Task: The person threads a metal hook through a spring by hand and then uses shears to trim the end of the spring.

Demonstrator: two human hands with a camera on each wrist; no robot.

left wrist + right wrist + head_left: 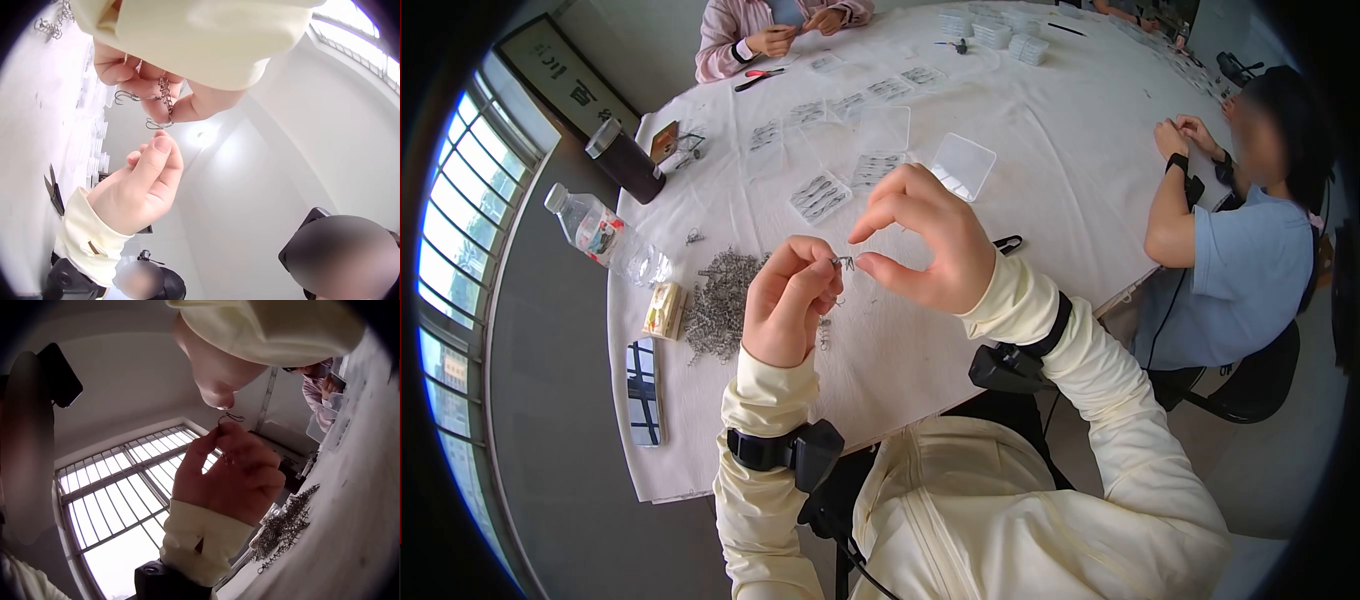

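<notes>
Bench entry, head view first. The left hand (pixel 785 300) pinches a small wire spring (pixel 843 263) between thumb and forefinger. It holds the spring up above the table (pixel 1050 170), to the right of the pile (pixel 720 300) of like parts. The left wrist view shows a short coil with a hook at each end. The coil sits in the pinch and both hooks stick out free.

The right hand (pixel 930 250) holds nothing. Its forefinger and thumb are spread in a wide C, and the thumb tip lies just under the lower hook (touching or barely apart, I cannot tell).

My reading of the step: the right hand is placed to take or set one hook end while the left steadies the coil.

Notes for doing it well:
- Pinch with the left on the coil only, firmly enough that the part cannot roll but not so hard that the coil bends.
- Close the right thumb and forefinger on the hook's shank, not its tip (the tips look fine enough to snag skin).
- Pull or turn along the coil's axis, slowly; a sideways tug could flick the spring out of the pinch.
- Work low over the table, so a dropped part lands where it can be found.
</notes>
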